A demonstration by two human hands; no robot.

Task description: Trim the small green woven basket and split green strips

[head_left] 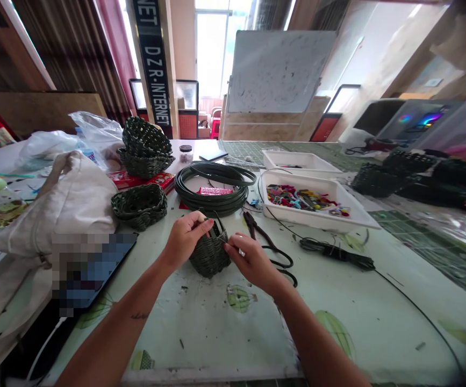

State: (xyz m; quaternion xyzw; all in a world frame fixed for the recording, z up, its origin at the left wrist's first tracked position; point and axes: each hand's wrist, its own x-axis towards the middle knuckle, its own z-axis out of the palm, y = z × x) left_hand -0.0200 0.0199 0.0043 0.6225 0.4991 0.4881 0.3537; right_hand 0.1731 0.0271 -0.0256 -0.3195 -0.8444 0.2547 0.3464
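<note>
Basket (209, 260) of dark green weave stands on the desk (216, 344) between the two hands, its upper strips sticking up loose. The left hand (186, 234) grips it at the upper left of the rim, thumb and fingers pressed together there. The right hand (252, 258), a ring on one finger, is drawn narrow against the right side of the weave; whether a thin strand lies between its fingertips is too small to tell.

Just to the right of the basket lie black-handled scissors (262, 232), and beyond the hands sits a coil of dark green strip (180, 191). A tied bundle of dark cord (333, 252) rests farther right. To the left is another woven basket (138, 215), with a stack of woven baskets (146, 161) beyond it.

A pale green cover printed with balloons (241, 298) spreads over the near part of the desk. On the far right of the coil, a white tray (317, 220) holds small coloured pieces. A pale cloth bag (75, 199) fills the left side, near a dark device (99, 274) with a white cable. Across the room stand a whiteboard (281, 70), a bright window (212, 48) and a lettered pillar (152, 59).
</note>
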